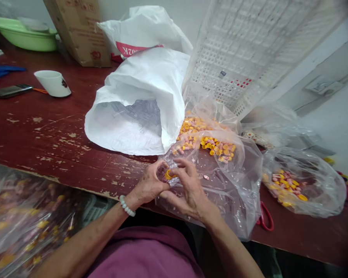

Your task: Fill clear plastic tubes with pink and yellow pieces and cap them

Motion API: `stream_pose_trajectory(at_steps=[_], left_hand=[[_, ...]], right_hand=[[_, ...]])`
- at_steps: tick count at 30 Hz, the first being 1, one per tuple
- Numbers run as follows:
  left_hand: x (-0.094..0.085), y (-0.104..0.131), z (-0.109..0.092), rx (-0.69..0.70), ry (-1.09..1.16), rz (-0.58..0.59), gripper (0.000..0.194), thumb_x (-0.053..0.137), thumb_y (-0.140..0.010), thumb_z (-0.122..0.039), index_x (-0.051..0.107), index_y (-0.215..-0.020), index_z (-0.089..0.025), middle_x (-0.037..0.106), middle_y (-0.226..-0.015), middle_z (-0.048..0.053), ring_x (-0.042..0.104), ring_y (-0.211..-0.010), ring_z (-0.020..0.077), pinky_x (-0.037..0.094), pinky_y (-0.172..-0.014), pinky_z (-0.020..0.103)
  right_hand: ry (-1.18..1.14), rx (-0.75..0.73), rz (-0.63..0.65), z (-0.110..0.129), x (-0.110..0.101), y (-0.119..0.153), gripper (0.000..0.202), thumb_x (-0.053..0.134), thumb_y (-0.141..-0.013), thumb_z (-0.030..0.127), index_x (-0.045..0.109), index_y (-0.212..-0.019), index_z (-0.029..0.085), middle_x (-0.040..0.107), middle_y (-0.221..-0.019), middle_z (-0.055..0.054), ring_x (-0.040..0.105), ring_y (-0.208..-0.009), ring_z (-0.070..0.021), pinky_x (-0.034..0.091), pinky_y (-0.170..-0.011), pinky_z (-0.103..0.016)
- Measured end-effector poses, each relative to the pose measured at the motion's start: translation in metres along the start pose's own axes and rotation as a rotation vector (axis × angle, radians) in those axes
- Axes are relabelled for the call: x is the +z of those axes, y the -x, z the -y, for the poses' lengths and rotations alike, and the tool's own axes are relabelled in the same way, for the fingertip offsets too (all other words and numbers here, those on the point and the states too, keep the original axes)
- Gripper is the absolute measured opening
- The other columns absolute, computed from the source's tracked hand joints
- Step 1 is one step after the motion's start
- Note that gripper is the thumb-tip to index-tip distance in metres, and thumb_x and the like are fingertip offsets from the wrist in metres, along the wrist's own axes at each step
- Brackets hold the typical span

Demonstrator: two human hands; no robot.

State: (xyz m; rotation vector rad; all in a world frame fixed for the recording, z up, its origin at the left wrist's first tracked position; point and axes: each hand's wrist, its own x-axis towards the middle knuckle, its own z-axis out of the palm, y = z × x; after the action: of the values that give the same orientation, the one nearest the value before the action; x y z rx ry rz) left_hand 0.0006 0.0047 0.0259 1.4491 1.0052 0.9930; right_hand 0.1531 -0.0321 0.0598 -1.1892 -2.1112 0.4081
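My left hand (149, 184), with a beaded bracelet at the wrist, is closed around a small clear plastic container (161, 172). A yellow cap (168, 175) sits at the container's end facing my right hand (190, 190). The fingertips of that hand press on the cap, its thumb held apart below. Just beyond my hands, small pieces with yellow caps and pinkish contents (217, 146) lie in an open clear plastic bag (237, 185). A white sack (124, 144) lies with its mouth towards me, and clear plastic pieces (146, 116) show inside.
A second clear bag (324, 189) of yellow-capped pieces and red-handled scissors (266, 217) are at right. Behind stands a white plastic basket (220, 58). A white cup (53, 83), a phone (11, 90) and a cardboard box (84, 34) are at left. A filled bag (31, 224) sits below the table edge.
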Motion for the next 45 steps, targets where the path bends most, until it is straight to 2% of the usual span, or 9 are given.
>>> stream_pose_trajectory(at_steps=[5, 8, 13, 18, 24, 30, 36, 42, 45], left_hand=[[-0.004, -0.001, 0.015, -0.125, 0.207, -0.083, 0.031, 0.062, -0.051, -0.003, 0.048, -0.075, -0.016, 0.051, -0.062, -0.007, 0.043, -0.052, 0.0058, 0.035, -0.045, 0.016], [-0.015, -0.001, 0.023, -0.209, 0.286, -0.183, 0.039, 0.067, -0.051, -0.010, 0.046, -0.083, -0.019, 0.050, -0.057, -0.010, 0.034, -0.040, 0.0037, 0.026, -0.033, 0.014], [-0.024, 0.002, 0.024, -0.218, 0.284, -0.250, 0.043, 0.070, -0.052, -0.012, 0.046, -0.086, -0.020, 0.048, -0.054, -0.011, 0.032, -0.037, 0.0033, 0.026, -0.030, 0.014], [-0.016, 0.000, 0.013, -0.175, 0.221, -0.255, 0.038, 0.067, -0.050, -0.008, 0.048, -0.081, -0.018, 0.049, -0.059, -0.009, 0.039, -0.044, 0.0047, 0.029, -0.035, 0.014], [-0.016, -0.004, 0.011, -0.017, 0.068, -0.198, 0.030, 0.061, -0.052, -0.005, 0.048, -0.076, -0.016, 0.053, -0.069, -0.004, 0.047, -0.061, 0.0085, 0.038, -0.055, 0.019], [-0.009, -0.003, 0.016, 0.071, -0.101, -0.135, 0.027, 0.060, -0.055, -0.006, 0.050, -0.078, -0.017, 0.055, -0.074, -0.002, 0.050, -0.066, 0.0114, 0.039, -0.060, 0.021], [0.000, 0.001, 0.003, 0.203, -0.349, -0.006, 0.024, 0.055, -0.060, -0.004, 0.052, -0.080, -0.017, 0.054, -0.070, -0.003, 0.046, -0.060, 0.0106, 0.034, -0.057, 0.022], [-0.001, 0.003, 0.004, 0.190, -0.355, 0.025, 0.023, 0.054, -0.059, -0.005, 0.050, -0.078, -0.017, 0.051, -0.069, -0.003, 0.043, -0.060, 0.0108, 0.031, -0.056, 0.022], [-0.001, 0.003, 0.008, 0.144, -0.300, 0.032, 0.024, 0.054, -0.058, -0.005, 0.052, -0.079, -0.017, 0.052, -0.069, -0.003, 0.043, -0.061, 0.0108, 0.030, -0.055, 0.022]], right_hand=[[-0.039, 0.015, 0.008, -0.033, -0.001, -0.006, 0.030, 0.058, -0.081, 0.043, 0.060, -0.105, 0.024, 0.041, -0.133, -0.009, 0.041, -0.124, -0.0221, 0.038, -0.100, -0.038], [0.162, 0.350, -0.303, -0.090, -0.018, -0.021, 0.028, 0.037, -0.092, 0.030, 0.059, -0.102, 0.018, 0.058, -0.109, -0.009, 0.055, -0.103, -0.0171, 0.044, -0.090, -0.033], [0.382, 0.600, -0.254, -0.171, -0.019, -0.056, 0.026, 0.043, -0.086, 0.023, 0.063, -0.101, 0.015, 0.065, -0.099, -0.011, 0.059, -0.095, -0.0209, 0.043, -0.086, -0.035], [0.456, 0.700, -0.204, -0.181, 0.002, -0.076, 0.030, 0.045, -0.088, 0.035, 0.064, -0.099, 0.015, 0.063, -0.102, -0.017, 0.058, -0.095, -0.0252, 0.042, -0.083, -0.037], [0.384, 0.693, -0.209, -0.190, -0.015, -0.052, 0.027, 0.056, -0.079, 0.035, 0.063, -0.094, 0.014, 0.066, -0.093, -0.013, 0.059, -0.087, -0.0234, 0.042, -0.078, -0.034], [-0.008, 0.559, -0.398, -0.119, -0.027, -0.015, 0.036, 0.055, -0.080, 0.047, 0.062, -0.096, 0.015, 0.061, -0.070, -0.002, 0.053, -0.060, -0.0143, 0.044, -0.059, -0.028], [-0.186, 0.022, -0.099, -0.017, -0.014, -0.025, 0.010, 0.062, -0.083, 0.030, 0.066, -0.088, 0.023, 0.061, -0.088, -0.002, 0.057, -0.085, -0.0142, 0.047, -0.075, -0.028], [-0.174, 0.087, -0.100, -0.020, -0.014, -0.022, 0.031, 0.061, -0.082, 0.028, 0.055, -0.111, 0.023, 0.057, -0.099, -0.003, 0.054, -0.067, -0.0099, 0.047, -0.064, -0.025], [-0.109, 0.039, -0.106, -0.020, -0.007, -0.013, 0.022, 0.047, -0.085, 0.013, 0.059, -0.100, 0.022, 0.054, -0.104, -0.006, 0.055, -0.089, -0.0148, 0.047, -0.077, -0.029]])
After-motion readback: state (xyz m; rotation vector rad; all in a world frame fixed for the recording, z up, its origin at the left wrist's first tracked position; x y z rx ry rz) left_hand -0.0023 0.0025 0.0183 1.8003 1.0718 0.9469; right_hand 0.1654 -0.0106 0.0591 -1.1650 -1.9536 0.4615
